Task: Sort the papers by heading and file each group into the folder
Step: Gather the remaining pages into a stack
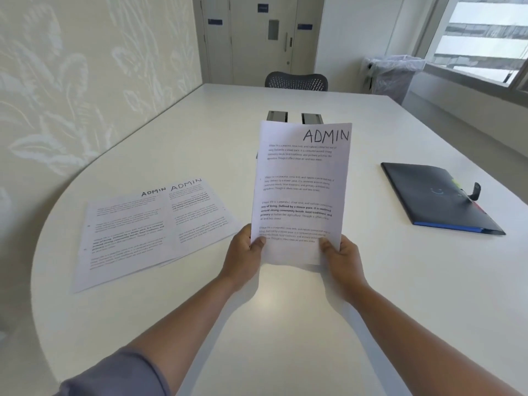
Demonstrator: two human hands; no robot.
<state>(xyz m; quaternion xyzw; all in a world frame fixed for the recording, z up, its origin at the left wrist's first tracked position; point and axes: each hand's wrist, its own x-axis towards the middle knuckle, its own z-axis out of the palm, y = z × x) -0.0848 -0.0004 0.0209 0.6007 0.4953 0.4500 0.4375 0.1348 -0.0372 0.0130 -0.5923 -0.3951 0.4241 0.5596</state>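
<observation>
The left hand [248,248] and right hand [340,251] are pinching the bottom corners of 1 ADMIN sheet [300,192], raising it upright for reading its heading. Left of this sheet, the ADMIN pile [151,230] is lying flat; right of it, the folder [437,195] is lying closed.

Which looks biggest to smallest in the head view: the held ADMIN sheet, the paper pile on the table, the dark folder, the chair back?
1. Paper pile, fanned out.
2. Held ADMIN sheet and dark folder look alike; the sheet is raised nearer the camera, so unranked.
3. Chair back, smallest but farthest away.
</observation>
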